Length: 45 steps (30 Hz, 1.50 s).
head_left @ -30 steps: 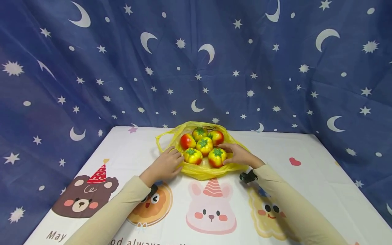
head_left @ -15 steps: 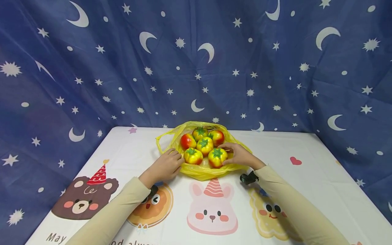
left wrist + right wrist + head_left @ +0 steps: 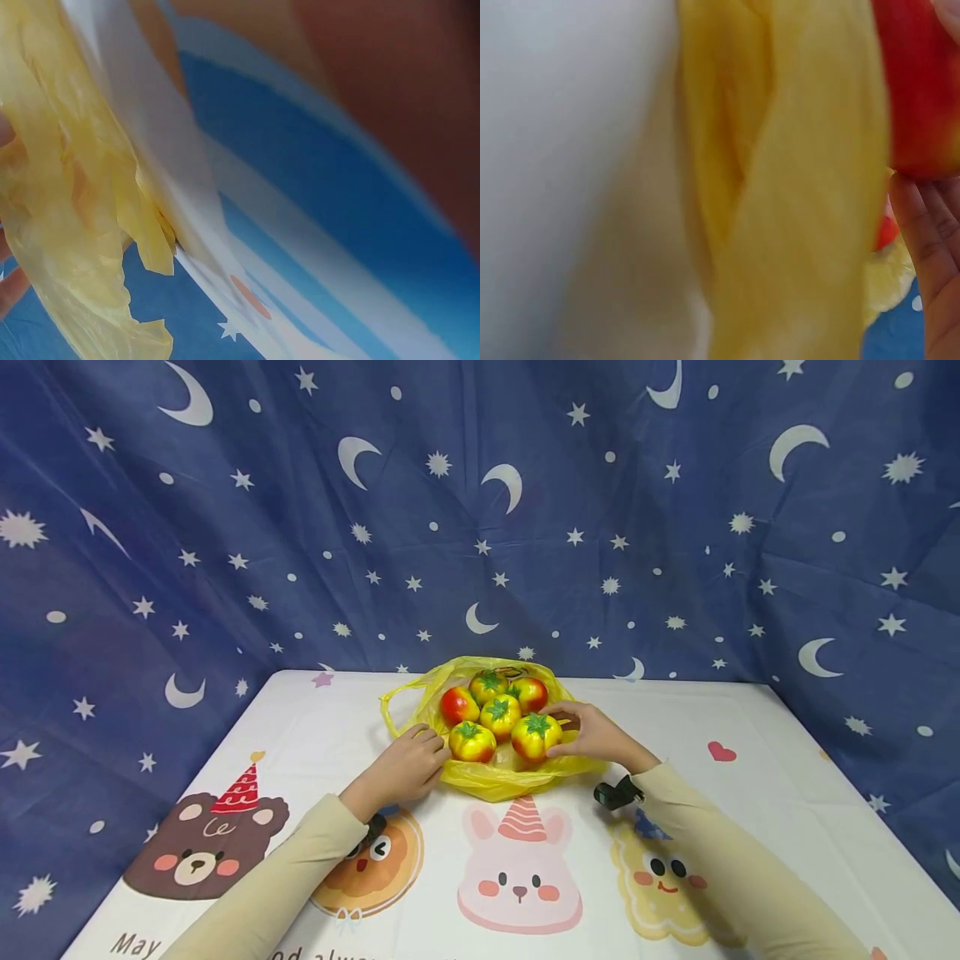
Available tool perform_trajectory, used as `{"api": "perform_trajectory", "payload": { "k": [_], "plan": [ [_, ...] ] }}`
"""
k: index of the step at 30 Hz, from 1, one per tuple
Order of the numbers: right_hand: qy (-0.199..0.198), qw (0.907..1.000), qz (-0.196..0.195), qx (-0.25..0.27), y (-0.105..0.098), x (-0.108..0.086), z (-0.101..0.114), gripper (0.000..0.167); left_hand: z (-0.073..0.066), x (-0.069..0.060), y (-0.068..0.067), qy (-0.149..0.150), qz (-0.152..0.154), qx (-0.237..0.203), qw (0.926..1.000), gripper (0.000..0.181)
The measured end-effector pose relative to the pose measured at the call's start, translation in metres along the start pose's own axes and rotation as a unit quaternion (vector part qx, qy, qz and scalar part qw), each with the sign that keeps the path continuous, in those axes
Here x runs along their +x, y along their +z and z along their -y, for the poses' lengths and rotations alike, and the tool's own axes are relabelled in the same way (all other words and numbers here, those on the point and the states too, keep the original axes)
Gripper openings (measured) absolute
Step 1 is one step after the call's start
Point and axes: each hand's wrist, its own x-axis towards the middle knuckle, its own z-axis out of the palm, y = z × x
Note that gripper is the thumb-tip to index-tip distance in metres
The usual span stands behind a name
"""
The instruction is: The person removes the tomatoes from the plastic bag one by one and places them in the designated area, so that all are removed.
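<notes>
A thin yellow plastic bag (image 3: 491, 785) lies spread on the table with its mouth toward me, several yellow-red tomatoes (image 3: 501, 716) grouped inside. At its left edge, my left hand (image 3: 401, 764) pinches the bag's rim; in the left wrist view the crumpled bag (image 3: 67, 187) passes between thumb and fingers. From the right, my right hand (image 3: 596, 732) grips the front right tomato (image 3: 534, 739) with thumb and fingers, slightly raised inside the bag. In the right wrist view that tomato's red side (image 3: 922, 90) shows above the fingers, and a yellow bag fold hides much of the scene.
The white tablecloth (image 3: 750, 827) carries printed figures, among them a bear (image 3: 202, 852) and a rabbit (image 3: 517, 885). Behind the table hangs a blue curtain (image 3: 480, 585) with moons and stars. A loop handle (image 3: 390, 710) of the bag sticks out at the left.
My right hand has lifted the front right tomato a little, up and to the right. My left hand stays at the bag's edge, nearly still.
</notes>
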Motion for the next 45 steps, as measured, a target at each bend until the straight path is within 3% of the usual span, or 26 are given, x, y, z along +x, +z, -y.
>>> {"api": "perform_trajectory", "payload": {
  "k": [11,17,29,36,45],
  "plan": [
    [-0.011,0.9996,-0.013,-0.022,-0.029,-0.004,0.012,0.060,0.001,0.003,-0.001,-0.011,-0.016,0.011,0.9998,0.007],
    [0.001,0.9990,-0.022,-0.039,-0.044,-0.010,0.019,0.061,0.000,0.003,-0.001,-0.024,-0.016,0.008,0.9995,0.008],
    [0.002,0.9939,-0.053,-0.097,-0.084,-0.023,0.030,0.059,-0.002,0.001,-0.001,-0.022,-0.005,0.005,0.9997,0.007],
    [0.033,0.9884,-0.086,-0.121,-0.106,-0.030,0.027,0.061,-0.003,0.000,-0.003,-0.023,-0.003,0.007,0.9997,0.007],
    [0.102,0.9804,-0.119,-0.120,-0.121,-0.037,0.000,0.065,-0.003,0.000,-0.003,-0.022,-0.006,0.003,0.9997,0.007]
  ]
}}
